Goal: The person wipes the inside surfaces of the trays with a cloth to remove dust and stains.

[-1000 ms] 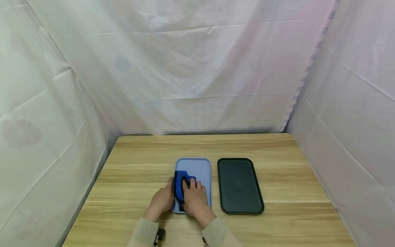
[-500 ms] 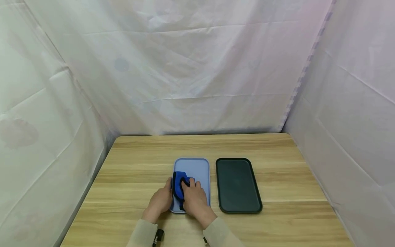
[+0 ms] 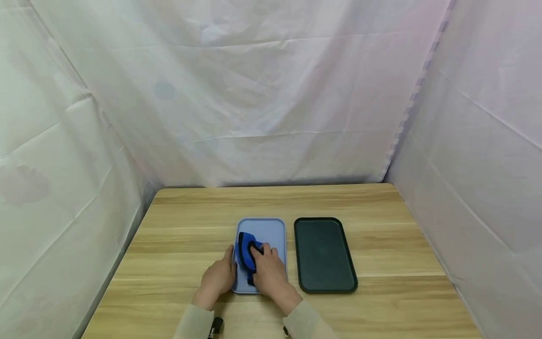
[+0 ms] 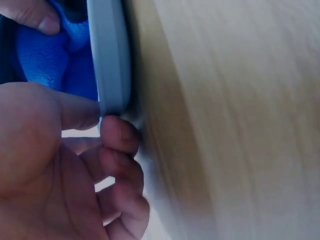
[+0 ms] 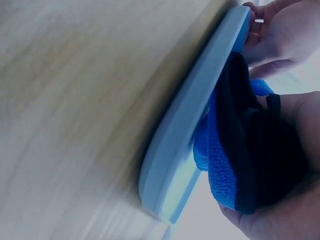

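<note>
In the head view, a smooth, light blue rectangular tray (image 3: 273, 230) with rounded corners and a raised rim lies on a wood-grain table (image 3: 372, 200). The blue cloth (image 3: 245, 256), bunched and edged in black, is within the tray's left half. The left hand (image 3: 219, 276) is at the tray's left edge; the right hand (image 3: 270, 272), over its near right part, grasps the cloth. Just right of the tray lies a dark green tray (image 3: 326, 256) of similar shape; behind it hangs a creased white sheet (image 3: 254, 94).

In the left wrist view, the left hand pinches the tray's smooth wall, thumb inside, curled fingers outside.

In the right wrist view, the cloth's fuzzy nap and broad black band fill the right hand's grip above the tray.
</note>
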The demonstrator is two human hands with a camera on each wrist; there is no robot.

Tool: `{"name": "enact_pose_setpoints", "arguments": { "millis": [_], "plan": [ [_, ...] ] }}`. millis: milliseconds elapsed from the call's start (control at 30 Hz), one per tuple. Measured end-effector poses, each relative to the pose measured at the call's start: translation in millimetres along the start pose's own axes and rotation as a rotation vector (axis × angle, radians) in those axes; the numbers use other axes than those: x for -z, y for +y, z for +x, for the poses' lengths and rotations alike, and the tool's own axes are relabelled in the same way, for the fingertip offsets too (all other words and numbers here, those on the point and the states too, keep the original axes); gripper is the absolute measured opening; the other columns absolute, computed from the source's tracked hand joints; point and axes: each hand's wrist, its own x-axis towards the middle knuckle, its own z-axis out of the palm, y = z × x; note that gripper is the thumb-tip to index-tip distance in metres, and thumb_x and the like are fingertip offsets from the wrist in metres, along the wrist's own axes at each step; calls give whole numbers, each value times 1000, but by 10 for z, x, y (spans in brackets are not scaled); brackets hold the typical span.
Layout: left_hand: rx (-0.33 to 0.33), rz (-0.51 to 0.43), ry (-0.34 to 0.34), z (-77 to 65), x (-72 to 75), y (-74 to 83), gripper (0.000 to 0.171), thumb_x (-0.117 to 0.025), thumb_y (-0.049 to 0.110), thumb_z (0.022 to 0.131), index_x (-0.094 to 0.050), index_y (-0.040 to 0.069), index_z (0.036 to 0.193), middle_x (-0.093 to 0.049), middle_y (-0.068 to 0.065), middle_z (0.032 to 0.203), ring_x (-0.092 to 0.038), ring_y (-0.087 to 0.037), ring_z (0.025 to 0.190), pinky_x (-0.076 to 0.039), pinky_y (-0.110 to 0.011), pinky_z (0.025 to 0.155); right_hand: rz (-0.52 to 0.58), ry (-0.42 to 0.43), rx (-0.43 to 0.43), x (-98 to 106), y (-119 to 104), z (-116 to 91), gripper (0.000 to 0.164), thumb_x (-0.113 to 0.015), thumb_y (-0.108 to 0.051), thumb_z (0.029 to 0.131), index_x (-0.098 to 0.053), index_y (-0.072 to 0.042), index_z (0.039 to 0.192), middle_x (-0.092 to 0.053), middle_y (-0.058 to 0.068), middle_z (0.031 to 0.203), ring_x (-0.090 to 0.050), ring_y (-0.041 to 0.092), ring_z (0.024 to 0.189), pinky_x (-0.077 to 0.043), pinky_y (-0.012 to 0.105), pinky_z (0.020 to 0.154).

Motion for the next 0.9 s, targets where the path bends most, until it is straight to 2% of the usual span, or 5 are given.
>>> {"name": "enact_pose_setpoints", "arguments": {
  "millis": [167, 367, 500, 667, 900],
  "plan": [
    [51, 14, 16, -31, 56, 54, 62, -54, 28, 106, -36, 4, 160, -70, -15, 82, -58, -22, 62, -45, -40, 52, 22, 37, -7, 83, 52, -22, 72, -85, -20, 85, -57, -22, 150, -55, 12, 144, -57, 30, 118, -58, 42, 83],
    [61, -25, 71, -34, 85, 183, 63, -56, 30, 105, -38, 5, 159, -74, -22, 94, -62, -22, 65, -46, -40, 53, 74, 81, -14, 211, 165, -71, 73, -84, -14, 84, -56, -20, 151, -54, 12, 145, -57, 32, 121, -58, 42, 81],
    [24, -101, 86, -64, 75, 326, 63, -57, 30, 105, -37, 7, 159, -71, -17, 82, -59, -21, 59, -44, -37, 50, 113, 99, -26, 283, 265, -88, 72, -81, -11, 85, -55, -18, 151, -52, 13, 147, -56, 34, 125, -58, 45, 83],
    [-59, -179, 87, -116, 0, 509, 61, -58, 27, 105, -39, 6, 159, -55, -3, 60, -50, -17, 50, -39, -34, 47, 140, 113, -41, 385, 411, -116, 71, -81, -10, 85, -55, -16, 151, -49, 16, 150, -53, 37, 128, -58, 47, 83],
    [-162, -232, 57, -172, -135, 795, 60, -58, 27, 106, -39, 3, 158, -52, 2, 59, -51, -13, 52, -44, -34, 53, 142, 135, -80, 522, 676, -187, 73, -81, -10, 85, -54, -15, 152, -48, 19, 151, -52, 39, 126, -58, 48, 80]
  ]
}}
